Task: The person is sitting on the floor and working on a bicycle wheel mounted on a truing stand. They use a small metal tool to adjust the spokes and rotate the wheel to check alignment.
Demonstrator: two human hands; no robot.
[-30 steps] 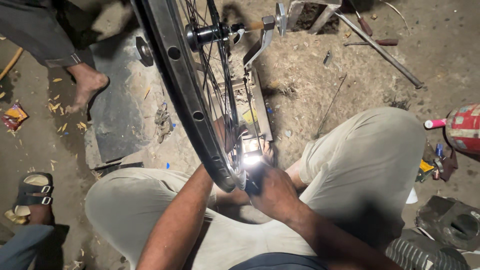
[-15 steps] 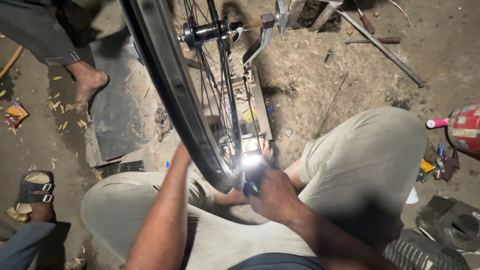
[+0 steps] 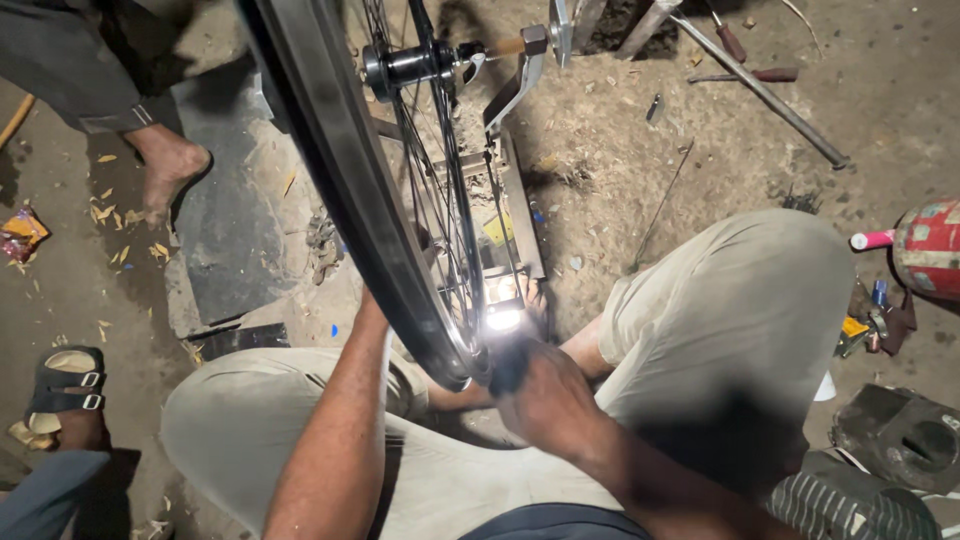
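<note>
We fix the wheel rim (image 3: 330, 180); our right hand (image 3: 545, 395) grips a small tool. Left fingers hide behind it. Next, turn gently.

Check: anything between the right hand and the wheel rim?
Nothing visible. The right hand is already at the bottom of the rim, beside a bright light. The left hand is hidden behind the rim; only its forearm shows.
</note>
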